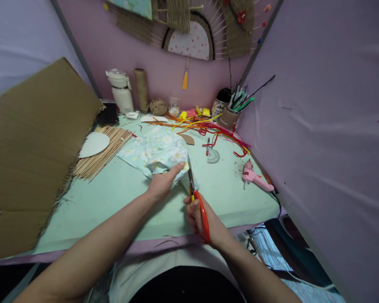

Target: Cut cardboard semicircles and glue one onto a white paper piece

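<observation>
A light blue fabric piece (148, 149) printed with white flowers lies partly raised over the middle of the table. My left hand (164, 182) grips its near right part, thumb on top and the other fingers hidden beneath. In my right hand (196, 214) are red-handled scissors (205, 221), blades pointing away from me. The blades rest against the right edge of the fabric, close to my left thumb. How far they are parted I cannot make out. A small bit of the fabric hangs to the right of the blades.
A big cardboard sheet (34, 147) leans at left beside wooden sticks (104, 153) and a white oval piece (94, 145). At right lie a pink glue gun (255, 177), a protractor (213, 156) and coloured pipe cleaners (208, 125). Twine (158, 107) and a jar (120, 92) stand behind.
</observation>
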{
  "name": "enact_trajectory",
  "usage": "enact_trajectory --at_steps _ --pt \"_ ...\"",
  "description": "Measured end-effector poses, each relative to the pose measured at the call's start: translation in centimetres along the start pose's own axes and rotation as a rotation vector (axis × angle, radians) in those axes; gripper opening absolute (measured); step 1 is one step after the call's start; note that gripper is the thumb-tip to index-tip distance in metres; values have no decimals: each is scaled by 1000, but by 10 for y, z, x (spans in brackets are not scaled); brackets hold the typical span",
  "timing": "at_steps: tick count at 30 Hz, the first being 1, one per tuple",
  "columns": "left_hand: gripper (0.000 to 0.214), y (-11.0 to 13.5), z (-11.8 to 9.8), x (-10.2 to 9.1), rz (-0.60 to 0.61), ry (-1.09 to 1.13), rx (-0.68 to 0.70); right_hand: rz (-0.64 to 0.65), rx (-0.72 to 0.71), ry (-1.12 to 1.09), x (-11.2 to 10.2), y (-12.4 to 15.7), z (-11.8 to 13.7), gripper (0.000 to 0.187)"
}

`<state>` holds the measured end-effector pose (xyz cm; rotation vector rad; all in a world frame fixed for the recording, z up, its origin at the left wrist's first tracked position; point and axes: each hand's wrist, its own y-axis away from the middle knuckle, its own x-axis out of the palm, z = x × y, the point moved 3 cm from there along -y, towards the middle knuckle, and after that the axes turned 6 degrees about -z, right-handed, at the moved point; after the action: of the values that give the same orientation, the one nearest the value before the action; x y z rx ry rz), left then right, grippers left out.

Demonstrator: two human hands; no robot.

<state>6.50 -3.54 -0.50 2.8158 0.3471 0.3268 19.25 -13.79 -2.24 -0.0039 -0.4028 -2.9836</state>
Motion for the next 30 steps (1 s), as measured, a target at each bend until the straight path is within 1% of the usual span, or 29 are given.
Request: enact_trajectory --at_steps 5,8,11,18,22,25,27,30 --pt "51 0 -1 1 62 3 82 60 -25 -24 0 1 2 62" --pt "49 2 -4 3 81 41 82 98 -53 -94 1 2 3 65" --pt "47 4 -7 4 91 81 56 117 -58 -115 2 3 4 63" --pt "53 4 -5 3 59 92 50 52 -41 -3 1 2 2 60" --pt "52 4 -4 3 52 68 21 51 -24 29 1 2 1 61" --pt "49 5 -5 2 33 44 -1 24 -29 37 1 3 3 62" --pt "49 4 -5 3 49 43 11 8 -31 40 0 3 4 61" --pt "51 4 -5 5 122 97 53 -6 -26 44 0 4 7 60"
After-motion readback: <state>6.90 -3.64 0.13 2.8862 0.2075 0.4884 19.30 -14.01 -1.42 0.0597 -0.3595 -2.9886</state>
